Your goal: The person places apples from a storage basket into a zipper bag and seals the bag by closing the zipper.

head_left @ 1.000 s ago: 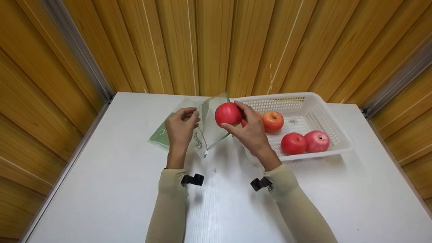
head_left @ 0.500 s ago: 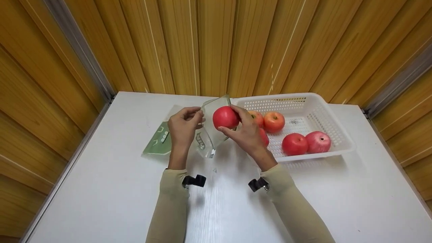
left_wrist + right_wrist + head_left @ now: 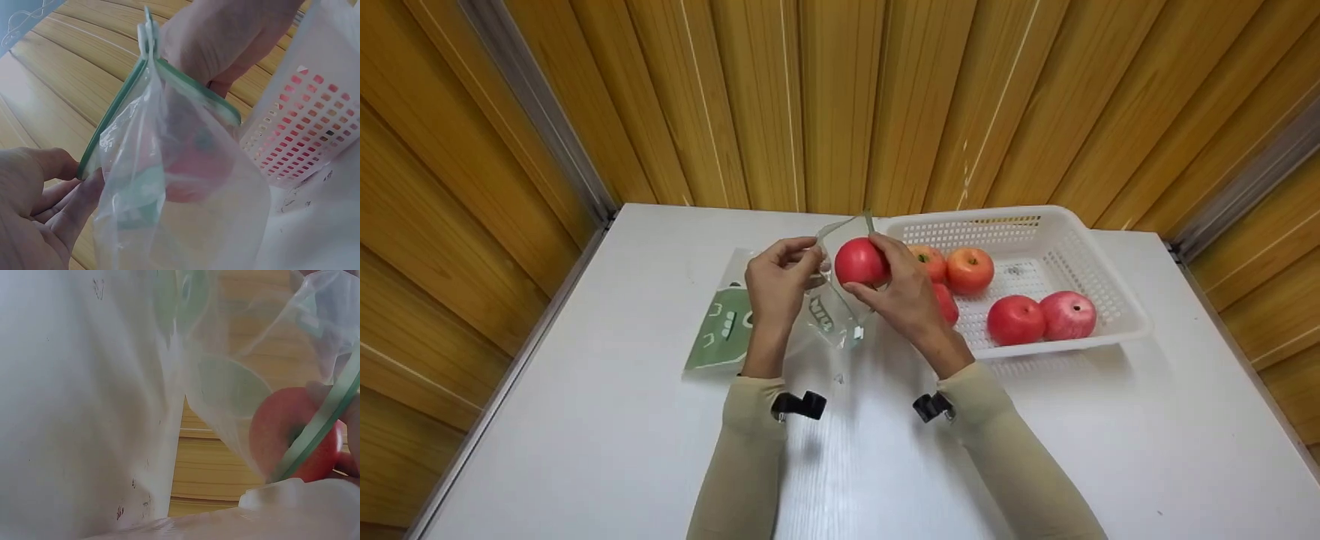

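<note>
A clear zip bag (image 3: 823, 311) with a green zip edge is held up, its mouth spread toward the right. My left hand (image 3: 780, 281) pinches one side of that edge between thumb and fingers. In my right hand (image 3: 911, 296) is a red apple (image 3: 860, 261), gripped from the right at the bag's mouth. The left wrist view shows the apple (image 3: 197, 169) through the clear plastic, and the right wrist view has the zip edge (image 3: 323, 419) crossing in front of it. A small slider (image 3: 147, 42) sits at one corner. The bag's green printed part (image 3: 720, 330) shows left of my left hand.
A white perforated basket (image 3: 1117, 300) stands to the right, close to my right hand. Inside are several apples, among them an orange-red apple (image 3: 970, 271) and a pinkish apple (image 3: 1067, 315). Yellow wood-look panels (image 3: 840, 105) rise behind the white table (image 3: 607, 420).
My left hand has moved right with the bag's edge, bringing the mouth round the apple. The apple has shifted slightly left and down in my right hand. The green printed part has turned.
</note>
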The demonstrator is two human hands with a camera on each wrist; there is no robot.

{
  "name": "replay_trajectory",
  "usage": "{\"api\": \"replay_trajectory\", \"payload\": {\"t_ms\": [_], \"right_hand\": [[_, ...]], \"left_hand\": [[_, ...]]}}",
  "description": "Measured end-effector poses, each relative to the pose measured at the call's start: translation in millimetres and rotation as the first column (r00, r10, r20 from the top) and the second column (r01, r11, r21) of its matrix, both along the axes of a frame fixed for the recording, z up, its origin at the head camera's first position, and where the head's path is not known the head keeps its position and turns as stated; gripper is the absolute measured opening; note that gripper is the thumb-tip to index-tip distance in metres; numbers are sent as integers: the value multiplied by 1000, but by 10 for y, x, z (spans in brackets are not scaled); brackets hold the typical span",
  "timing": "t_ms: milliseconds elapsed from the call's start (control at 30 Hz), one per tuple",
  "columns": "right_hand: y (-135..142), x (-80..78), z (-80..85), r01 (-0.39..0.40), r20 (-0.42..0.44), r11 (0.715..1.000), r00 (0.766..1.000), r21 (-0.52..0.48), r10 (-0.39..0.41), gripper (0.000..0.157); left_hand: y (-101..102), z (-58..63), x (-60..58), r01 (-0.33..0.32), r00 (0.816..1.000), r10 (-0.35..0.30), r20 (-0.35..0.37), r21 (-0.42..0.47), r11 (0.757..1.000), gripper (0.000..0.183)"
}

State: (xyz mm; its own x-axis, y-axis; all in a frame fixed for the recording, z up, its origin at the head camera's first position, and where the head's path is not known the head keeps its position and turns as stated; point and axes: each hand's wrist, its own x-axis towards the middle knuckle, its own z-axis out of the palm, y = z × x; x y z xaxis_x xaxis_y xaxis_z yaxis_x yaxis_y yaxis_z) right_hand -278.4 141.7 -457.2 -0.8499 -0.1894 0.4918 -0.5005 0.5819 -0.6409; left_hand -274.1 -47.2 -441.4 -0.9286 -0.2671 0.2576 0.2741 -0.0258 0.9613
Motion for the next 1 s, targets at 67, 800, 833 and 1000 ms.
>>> {"api": "replay_trajectory", "payload": {"t_ms": [67,800,833,1000], "right_hand": [[13,2,7,-6,16,1000,1000,-5,6,76],[153,11,42,89,122,991,990,-102,-76,25],[156,12,42,89,121,991,990,-104,-76,24],[168,18,35,72,139,991,989,-108,-57,23]], "left_hand": [[-3,-10,-4,-3,1000,3,-1,6,1000,16],[-182,-19,-5,-135,988,117,-101,-205,969,14],[-184,-20,-7,-139,987,120,-103,-212,967,14],[-202,-12,-6,-156,987,137,-88,-261,953,15]]}}
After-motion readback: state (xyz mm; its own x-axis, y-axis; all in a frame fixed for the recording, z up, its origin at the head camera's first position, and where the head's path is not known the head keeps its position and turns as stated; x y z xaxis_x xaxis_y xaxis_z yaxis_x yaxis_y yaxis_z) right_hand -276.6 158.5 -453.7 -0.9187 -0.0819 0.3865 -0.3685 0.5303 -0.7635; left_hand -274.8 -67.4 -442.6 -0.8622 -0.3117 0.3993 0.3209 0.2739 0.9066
